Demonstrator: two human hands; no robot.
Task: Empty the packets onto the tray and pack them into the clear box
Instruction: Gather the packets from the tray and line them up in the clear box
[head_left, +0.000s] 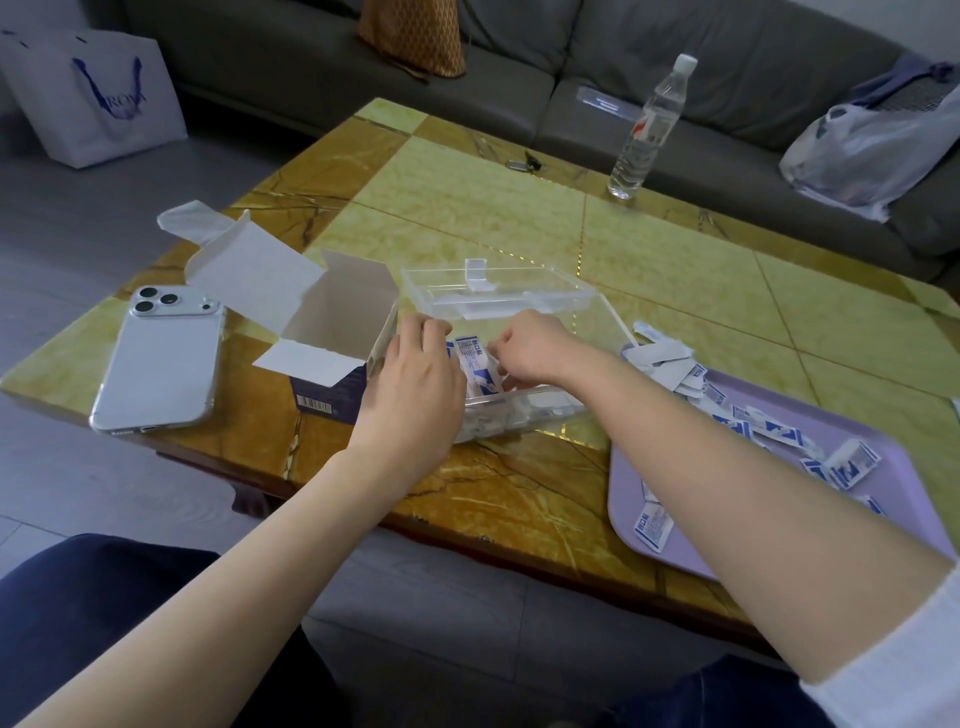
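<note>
Clear plastic box (545, 410), one, with two hands in it: left hand (415, 379) and right hand (530, 353) both pinch one upright bundle of packets (475, 364). Right of the box, one lilac tray (628, 525) holds loose packets (779, 431), too jumbled to count; left, one open carton (332, 322).

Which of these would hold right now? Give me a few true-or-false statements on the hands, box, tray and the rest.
1. Both the left hand and the right hand are at the clear box. True.
2. The purple tray holds no packets. False: many packets still lie on it.
3. The box's lid lies open behind it. True.
4. The phone lies on the tray. False: it lies on the table, left of the open carton.
5. The water bottle stands upright. True.
</note>
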